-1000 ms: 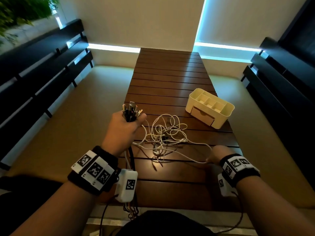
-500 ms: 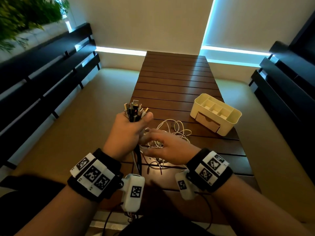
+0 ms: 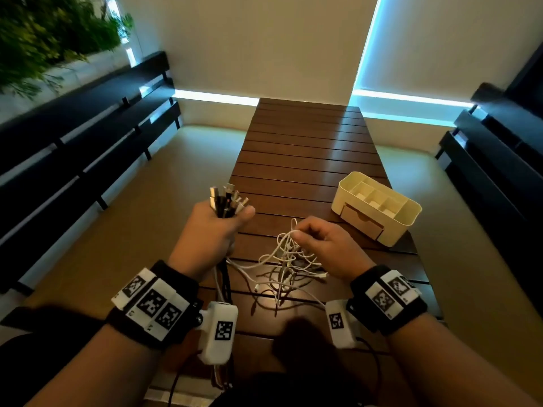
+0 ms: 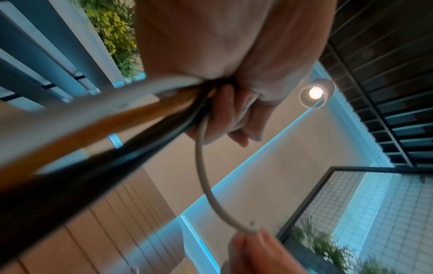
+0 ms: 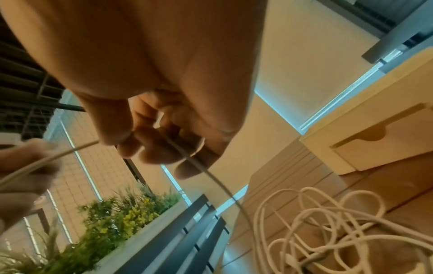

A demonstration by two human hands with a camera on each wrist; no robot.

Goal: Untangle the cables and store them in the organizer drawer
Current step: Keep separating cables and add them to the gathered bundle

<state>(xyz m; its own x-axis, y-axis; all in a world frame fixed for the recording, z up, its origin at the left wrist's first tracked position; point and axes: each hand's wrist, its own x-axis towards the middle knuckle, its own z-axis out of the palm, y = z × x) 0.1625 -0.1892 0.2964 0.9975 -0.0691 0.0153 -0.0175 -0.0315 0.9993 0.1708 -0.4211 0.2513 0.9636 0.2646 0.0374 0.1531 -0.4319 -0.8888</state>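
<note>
My left hand grips a bundle of cables upright, plug ends sticking out above the fist; black, orange and white cords run out below it. A tangle of white cables lies on the wooden table between my hands. My right hand hovers over the tangle and pinches one white cable between thumb and fingers, lifting a loop. The cream organizer stands at the right, its drawer closed, top compartments empty.
Dark slatted benches run along both sides of the table. A planter with green foliage sits at the far left. The far half of the table carries nothing. The organizer's drawer front shows close to my right hand.
My right hand came in from the table's right side to the left fist, then drew back right over the tangle, now pinching a white cable. The left fist stayed up with its bundle.
</note>
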